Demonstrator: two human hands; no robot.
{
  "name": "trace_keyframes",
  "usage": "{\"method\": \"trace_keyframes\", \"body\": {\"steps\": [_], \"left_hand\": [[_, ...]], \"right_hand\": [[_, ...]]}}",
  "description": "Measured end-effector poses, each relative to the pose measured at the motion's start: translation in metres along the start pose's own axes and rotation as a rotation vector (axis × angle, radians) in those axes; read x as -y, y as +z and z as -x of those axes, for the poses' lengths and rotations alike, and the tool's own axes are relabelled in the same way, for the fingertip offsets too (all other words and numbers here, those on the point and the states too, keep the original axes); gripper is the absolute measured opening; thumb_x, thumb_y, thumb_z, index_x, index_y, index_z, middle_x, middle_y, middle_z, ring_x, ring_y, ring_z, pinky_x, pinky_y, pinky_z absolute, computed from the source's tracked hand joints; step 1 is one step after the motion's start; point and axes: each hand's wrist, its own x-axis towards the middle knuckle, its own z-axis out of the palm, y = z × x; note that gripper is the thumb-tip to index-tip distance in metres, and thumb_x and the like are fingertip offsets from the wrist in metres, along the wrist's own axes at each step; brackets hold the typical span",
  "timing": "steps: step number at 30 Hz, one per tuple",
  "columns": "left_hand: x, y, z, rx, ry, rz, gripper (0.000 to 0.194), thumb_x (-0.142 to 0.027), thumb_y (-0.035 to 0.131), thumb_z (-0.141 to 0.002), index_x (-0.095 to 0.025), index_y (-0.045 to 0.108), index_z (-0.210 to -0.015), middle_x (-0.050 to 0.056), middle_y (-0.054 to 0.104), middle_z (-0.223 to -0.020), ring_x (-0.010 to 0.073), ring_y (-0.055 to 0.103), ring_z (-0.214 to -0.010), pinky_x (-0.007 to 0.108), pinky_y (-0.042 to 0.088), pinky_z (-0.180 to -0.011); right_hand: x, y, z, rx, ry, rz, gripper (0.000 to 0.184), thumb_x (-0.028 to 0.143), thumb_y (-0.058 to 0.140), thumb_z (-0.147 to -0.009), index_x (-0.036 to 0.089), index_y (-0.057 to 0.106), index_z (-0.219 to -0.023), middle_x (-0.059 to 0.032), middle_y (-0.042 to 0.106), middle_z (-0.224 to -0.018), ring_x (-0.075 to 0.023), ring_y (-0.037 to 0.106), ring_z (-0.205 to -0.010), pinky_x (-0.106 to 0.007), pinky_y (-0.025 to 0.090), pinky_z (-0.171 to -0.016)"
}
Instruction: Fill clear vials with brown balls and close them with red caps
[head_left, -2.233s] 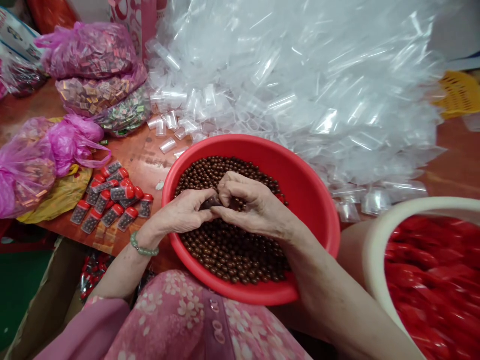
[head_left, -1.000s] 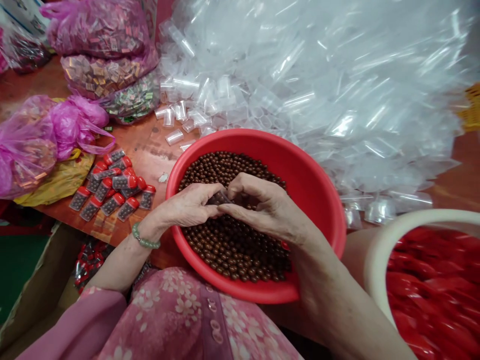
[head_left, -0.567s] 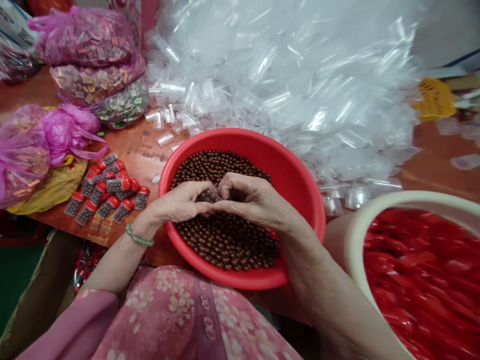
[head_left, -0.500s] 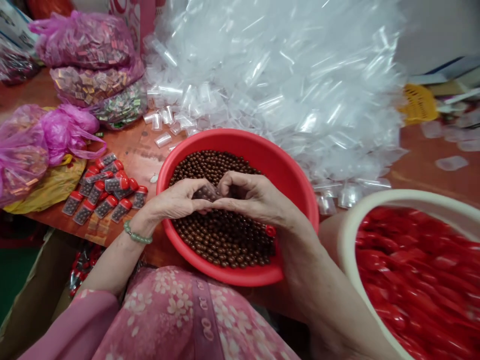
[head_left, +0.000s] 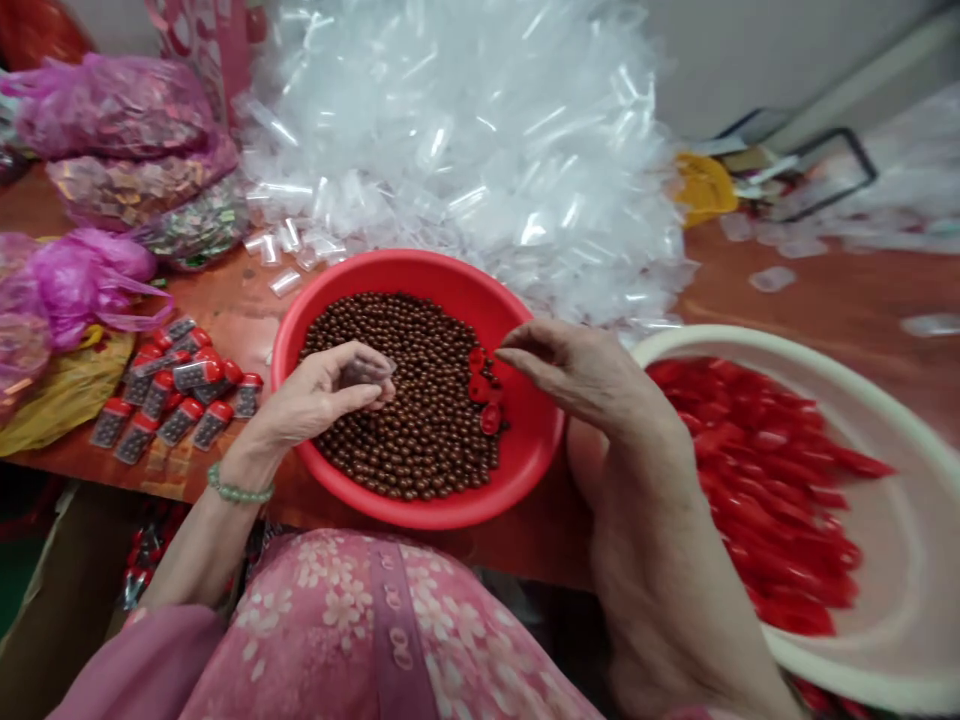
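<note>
The left hand (head_left: 311, 395), a green bead bracelet (head_left: 238, 494) on its wrist, is turned palm-up over a red plastic basin (head_left: 457, 282), its fingers (head_left: 352, 362) curled around a clear plastic tube (head_left: 367, 370) partly filled with brown beads (head_left: 409, 400). The basin holds a mass of these beads. The right hand (head_left: 581, 380) reaches in from the other side, palm down, with its fingers (head_left: 529, 345) held together, empty, just beside a few red caps (head_left: 481, 385) lying on the beads. A cream basin (head_left: 720, 333) of red caps stands close by, and capped, filled tubes (head_left: 176, 375) lie on the table (head_left: 825, 320).
</note>
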Motion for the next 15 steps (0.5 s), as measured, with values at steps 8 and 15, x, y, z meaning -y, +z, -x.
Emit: {"method": "trace_keyframes", "body": {"steps": [8, 15], "left_hand": [[0.001, 0.005, -0.008, -0.031, 0.001, -0.075, 0.021, -0.022, 0.073, -0.078, -0.015, 0.064, -0.096, 0.004, 0.072, -0.089, 0.0127, 0.068, -0.084, 0.024, 0.052, -0.076], [0.003, 0.014, -0.013, -0.105, -0.104, -0.200, 0.018, -0.019, 0.069, -0.076, -0.014, 0.062, -0.091, 0.003, 0.070, -0.086, 0.0125, 0.065, -0.083, 0.022, 0.049, -0.071]], "right_hand": [[0.013, 0.008, -0.001, 0.330, 0.056, 0.336, 0.005, 0.017, 0.059, -0.083, 0.019, 0.062, -0.087, -0.0079, 0.072, -0.086, -0.0229, 0.067, -0.078, -0.032, 0.044, -0.067], [0.021, 0.018, -0.003, 0.466, -0.007, 0.590, 0.015, 0.015, 0.052, -0.086, 0.015, 0.061, -0.098, -0.0124, 0.070, -0.096, -0.0240, 0.068, -0.086, -0.031, 0.045, -0.070]]}}
